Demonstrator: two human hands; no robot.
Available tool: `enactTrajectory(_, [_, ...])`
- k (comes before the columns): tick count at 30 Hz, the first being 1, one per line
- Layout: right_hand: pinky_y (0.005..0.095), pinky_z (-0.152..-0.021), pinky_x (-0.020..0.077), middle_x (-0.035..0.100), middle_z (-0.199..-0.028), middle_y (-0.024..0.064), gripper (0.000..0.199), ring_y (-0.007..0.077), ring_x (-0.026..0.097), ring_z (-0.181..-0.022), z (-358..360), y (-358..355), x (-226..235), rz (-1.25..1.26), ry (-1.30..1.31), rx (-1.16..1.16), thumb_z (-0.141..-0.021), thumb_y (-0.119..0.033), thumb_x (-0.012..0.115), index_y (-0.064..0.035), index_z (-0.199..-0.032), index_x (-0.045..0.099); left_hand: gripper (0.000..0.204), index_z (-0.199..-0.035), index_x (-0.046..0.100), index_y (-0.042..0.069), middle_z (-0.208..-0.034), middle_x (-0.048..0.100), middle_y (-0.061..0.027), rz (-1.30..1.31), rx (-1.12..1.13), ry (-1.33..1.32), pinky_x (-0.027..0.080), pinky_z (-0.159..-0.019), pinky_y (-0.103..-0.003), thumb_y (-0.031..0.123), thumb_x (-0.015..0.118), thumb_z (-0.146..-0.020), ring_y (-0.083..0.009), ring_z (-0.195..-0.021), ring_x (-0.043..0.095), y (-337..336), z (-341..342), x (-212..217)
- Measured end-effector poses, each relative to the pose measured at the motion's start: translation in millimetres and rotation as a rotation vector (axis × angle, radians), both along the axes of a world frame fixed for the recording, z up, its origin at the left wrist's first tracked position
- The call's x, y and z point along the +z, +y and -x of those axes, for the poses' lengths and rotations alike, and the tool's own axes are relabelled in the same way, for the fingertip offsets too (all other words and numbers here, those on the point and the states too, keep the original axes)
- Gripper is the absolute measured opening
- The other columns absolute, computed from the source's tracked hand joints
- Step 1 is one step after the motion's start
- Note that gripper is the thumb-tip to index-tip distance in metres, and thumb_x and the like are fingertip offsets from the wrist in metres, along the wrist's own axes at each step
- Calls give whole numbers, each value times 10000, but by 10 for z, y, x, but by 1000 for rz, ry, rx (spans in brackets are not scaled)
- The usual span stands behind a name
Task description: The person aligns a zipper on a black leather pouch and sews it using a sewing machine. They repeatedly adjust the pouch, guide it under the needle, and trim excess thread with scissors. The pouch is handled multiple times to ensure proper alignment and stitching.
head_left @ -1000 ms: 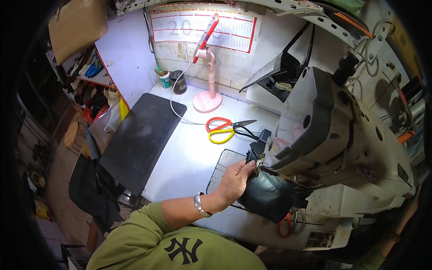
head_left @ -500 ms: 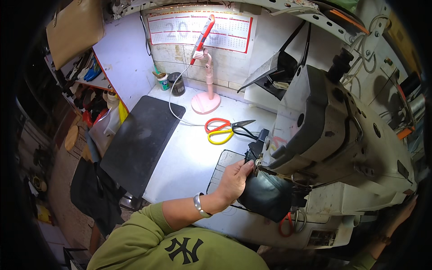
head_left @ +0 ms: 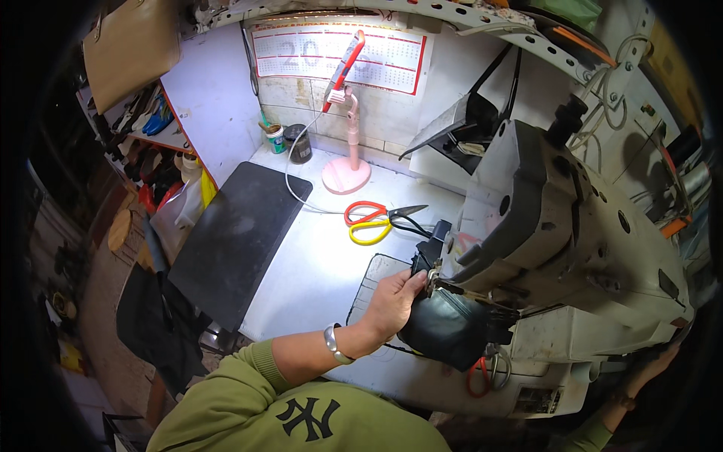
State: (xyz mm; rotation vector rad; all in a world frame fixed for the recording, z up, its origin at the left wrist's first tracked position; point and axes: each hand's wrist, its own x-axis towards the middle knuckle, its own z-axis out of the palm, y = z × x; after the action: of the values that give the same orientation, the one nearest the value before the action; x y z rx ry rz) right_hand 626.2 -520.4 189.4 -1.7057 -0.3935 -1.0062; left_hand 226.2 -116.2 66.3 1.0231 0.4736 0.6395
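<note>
**A:** What is the left hand (head_left: 392, 301) on?

**B:** A black leather piece (head_left: 444, 328), bulging like a half-made pouch or shoe upper, sitting under the head of the industrial sewing machine (head_left: 557, 241) at the needle end. The hand lies curved over its left side, fingers (head_left: 413, 280) pressed against the top edge near the presser foot. It is a flat guiding hold, not a pinch.

**B:** The right hand (head_left: 648, 369) shows only at the lower right edge beside the machine base; I cannot tell whether it is wide, closed or holding anything.

**A:** How would that leather handle?

**B:** I judge it light, supple but with some body: it keeps a rounded form and has a dull sheen, so probably a little slick. Best held at the edges close to the seam, where the palm can steer it without creasing.

**A:** And around it?

**B:** A white, smooth tabletop (head_left: 316, 256); a matte black mat (head_left: 233, 241) on the left; scissors with red and yellow handles (head_left: 373, 220); a pink plastic phone stand (head_left: 348, 162) on a round base; a silver bangle (head_left: 332, 344) on the wrist; an olive sleeve (head_left: 248, 392).
</note>
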Motion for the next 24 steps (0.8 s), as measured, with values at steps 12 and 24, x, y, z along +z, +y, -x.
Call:
enactTrajectory(12, [366,-993,417,579,-1271,220,383,289,545,-1141,-259,147,1494,452,404,240,-975,-156,468,87,-1255,562,378,-1217,499,40,-1009,526,-5,-542,98,135,394,-907,-254,112,640,-874,-95,-992,486,-80,200,271])
enactTrajectory(24, [405,-989,428,465,-1400,180,576,320,506,-1225,-390,-264,544,163,0,-135,-1022,-414,380,-12,-1436,388,484,-1252,494,2,-1140,555,-101,-344,-61,178,416,-958,-298,128,664,-818,-193,-1057,535,-12,187,311])
